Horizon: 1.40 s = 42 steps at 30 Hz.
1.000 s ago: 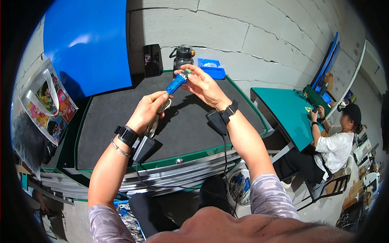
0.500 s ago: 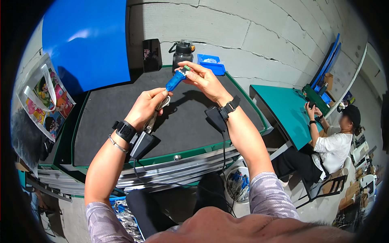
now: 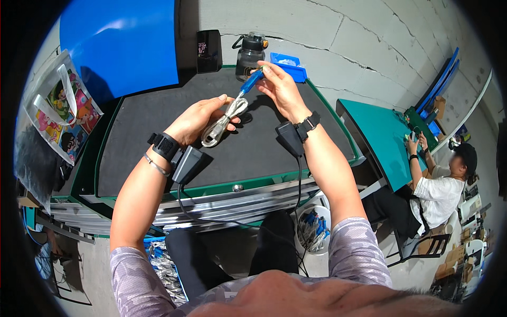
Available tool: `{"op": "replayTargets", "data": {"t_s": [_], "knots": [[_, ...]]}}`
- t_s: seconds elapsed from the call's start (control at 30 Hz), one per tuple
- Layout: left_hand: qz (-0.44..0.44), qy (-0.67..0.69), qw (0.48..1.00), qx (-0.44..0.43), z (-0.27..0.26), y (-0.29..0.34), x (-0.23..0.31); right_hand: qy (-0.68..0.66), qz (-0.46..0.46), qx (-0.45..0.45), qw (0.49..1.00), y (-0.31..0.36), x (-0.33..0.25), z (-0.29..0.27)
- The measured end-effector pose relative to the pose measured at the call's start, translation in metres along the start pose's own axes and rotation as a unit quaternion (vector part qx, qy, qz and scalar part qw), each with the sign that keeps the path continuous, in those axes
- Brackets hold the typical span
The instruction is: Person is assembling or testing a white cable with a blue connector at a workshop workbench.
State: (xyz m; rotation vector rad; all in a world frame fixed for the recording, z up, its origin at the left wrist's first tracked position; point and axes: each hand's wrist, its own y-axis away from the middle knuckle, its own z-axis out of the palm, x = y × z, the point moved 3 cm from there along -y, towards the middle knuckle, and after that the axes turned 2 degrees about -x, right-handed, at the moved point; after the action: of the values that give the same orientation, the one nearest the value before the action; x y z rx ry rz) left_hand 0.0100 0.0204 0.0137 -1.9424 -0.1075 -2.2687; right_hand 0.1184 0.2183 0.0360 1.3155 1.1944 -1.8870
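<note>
A blue-ended adapter cable stretches between my hands, above the dark mat. My right hand (image 3: 282,90) is closed on its far end, pinching the blue adapter (image 3: 252,82) by the tip with thumb and fingers. The fingers hide most of that tip. From the blue part, the grey cable (image 3: 236,107) runs back toward me as a bundled coil of loops. My left hand (image 3: 199,119) supports this coil, with the thumb along its upper side and the fingertips showing past it. Both wrists wear black straps with small black boxes.
A dark bottle (image 3: 250,57), a black display device (image 3: 209,51) and a blue tray (image 3: 289,68) stand along the mat's far edge. Bundled cables fill a white bucket (image 3: 326,244) below. A person in white (image 3: 438,195) works at the green table (image 3: 369,137) on the right.
My left hand has slid from the cable beside the blue part down to the coil. The adapter has shifted to the right, and the loops now lie in fuller view.
</note>
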Motion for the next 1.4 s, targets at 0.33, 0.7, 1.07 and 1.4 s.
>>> {"op": "replayTargets", "data": {"t_s": [0.33,0.7,1.07,1.4], "knots": [[0.029,0.028,0.999,-0.020,-0.006,-0.004,-0.003,-0.208,0.115,-0.143,0.961,0.001,0.023,0.020],[0.021,-0.050,0.996,0.066,-0.010,-0.004,-0.001,0.027,0.059,-0.155,0.986,0.010,0.019,0.036],[0.126,-0.220,0.960,0.121,-0.019,-0.005,0.000,0.066,0.079,-0.072,0.992,0.007,0.023,0.029],[0.094,-0.299,0.940,0.132,-0.022,-0.010,0.000,0.049,0.088,-0.083,0.991,0.009,0.019,0.031]]}}
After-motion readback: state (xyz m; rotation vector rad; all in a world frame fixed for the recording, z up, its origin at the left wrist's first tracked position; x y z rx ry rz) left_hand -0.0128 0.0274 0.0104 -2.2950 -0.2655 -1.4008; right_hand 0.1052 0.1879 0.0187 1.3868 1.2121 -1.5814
